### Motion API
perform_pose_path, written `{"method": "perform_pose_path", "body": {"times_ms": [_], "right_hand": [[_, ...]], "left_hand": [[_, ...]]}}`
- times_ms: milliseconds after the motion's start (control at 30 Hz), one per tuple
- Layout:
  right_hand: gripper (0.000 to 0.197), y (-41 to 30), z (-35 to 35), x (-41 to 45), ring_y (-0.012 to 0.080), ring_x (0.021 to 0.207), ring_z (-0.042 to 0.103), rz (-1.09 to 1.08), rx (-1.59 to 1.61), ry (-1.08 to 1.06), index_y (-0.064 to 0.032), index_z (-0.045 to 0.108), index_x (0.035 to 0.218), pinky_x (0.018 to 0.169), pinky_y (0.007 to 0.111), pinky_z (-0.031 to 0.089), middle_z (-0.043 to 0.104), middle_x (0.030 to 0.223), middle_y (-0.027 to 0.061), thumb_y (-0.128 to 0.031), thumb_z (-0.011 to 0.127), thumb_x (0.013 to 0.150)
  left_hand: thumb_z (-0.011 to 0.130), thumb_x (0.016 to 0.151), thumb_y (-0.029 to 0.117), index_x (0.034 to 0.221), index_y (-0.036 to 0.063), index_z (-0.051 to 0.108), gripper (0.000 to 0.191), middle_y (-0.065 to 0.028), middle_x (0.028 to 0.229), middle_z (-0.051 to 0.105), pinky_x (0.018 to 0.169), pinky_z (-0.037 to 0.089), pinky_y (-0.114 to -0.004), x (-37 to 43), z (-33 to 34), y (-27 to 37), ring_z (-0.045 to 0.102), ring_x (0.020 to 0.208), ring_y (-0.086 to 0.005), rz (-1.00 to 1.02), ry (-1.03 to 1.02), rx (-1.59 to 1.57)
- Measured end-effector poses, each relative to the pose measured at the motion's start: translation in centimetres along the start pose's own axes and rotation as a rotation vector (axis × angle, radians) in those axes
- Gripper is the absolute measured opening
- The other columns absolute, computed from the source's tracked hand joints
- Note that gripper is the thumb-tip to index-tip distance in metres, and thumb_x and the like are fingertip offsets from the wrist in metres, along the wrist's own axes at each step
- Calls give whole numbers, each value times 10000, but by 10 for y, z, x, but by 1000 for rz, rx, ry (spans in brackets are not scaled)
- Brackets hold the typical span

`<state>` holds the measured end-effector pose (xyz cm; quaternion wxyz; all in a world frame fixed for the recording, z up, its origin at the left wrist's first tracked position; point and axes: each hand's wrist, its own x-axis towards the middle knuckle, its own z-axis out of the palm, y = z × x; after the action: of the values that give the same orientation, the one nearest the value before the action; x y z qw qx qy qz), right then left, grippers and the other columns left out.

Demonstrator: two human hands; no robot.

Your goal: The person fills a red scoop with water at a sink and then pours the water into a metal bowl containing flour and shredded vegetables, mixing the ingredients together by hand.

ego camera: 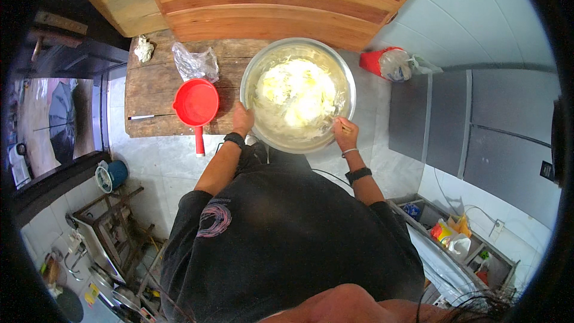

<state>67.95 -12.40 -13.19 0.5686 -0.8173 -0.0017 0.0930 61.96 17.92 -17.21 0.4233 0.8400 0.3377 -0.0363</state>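
A large steel basin (298, 143) stands at the table's right end, holding a pale mixture (298, 92) of shreds and what looks like flour. My left hand (243, 119) grips the basin's left rim. At the lower right rim, my right hand (345, 133) is closed around a thin utensil, perhaps chopsticks, reaching into the mixture; most of it is hidden. Left of the basin lies a red plastic dipper (196, 102), its handle pointing towards me over the table's edge. Behind the dipper is a crumpled clear plastic bag (196, 63).
A wooden table (152, 87) carries a crumpled white cloth or paper (144, 49) and a thin white-and-black stick (142, 117). Large wooden boards (278, 4) lean behind. A red bag (373, 61) is to the right, near grey cabinets (448, 121). A blue bucket (117, 175) stands at left.
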Motion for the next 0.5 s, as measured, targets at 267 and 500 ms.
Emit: {"method": "perform_pose_path", "body": {"times_ms": [267,500], "right_hand": [[177,-21,65,-29,190,503,554,692,551,257,30,496,742,440,276,477,534,656,114,-145,472,737],[169,-30,79,14,223,560,566,649,820,429,38,501,764,465,274,485,542,726,149,-122,518,712]], "left_hand": [[466,677,141,797,-39,376,235,-275,751,495,646,375,-436,-1,3,-4,480,720,-410,12,35,69],[466,679,138,811,-38,366,241,-270,751,488,643,367,-445,3,3,-10,473,721,-413,11,-10,56]]}}
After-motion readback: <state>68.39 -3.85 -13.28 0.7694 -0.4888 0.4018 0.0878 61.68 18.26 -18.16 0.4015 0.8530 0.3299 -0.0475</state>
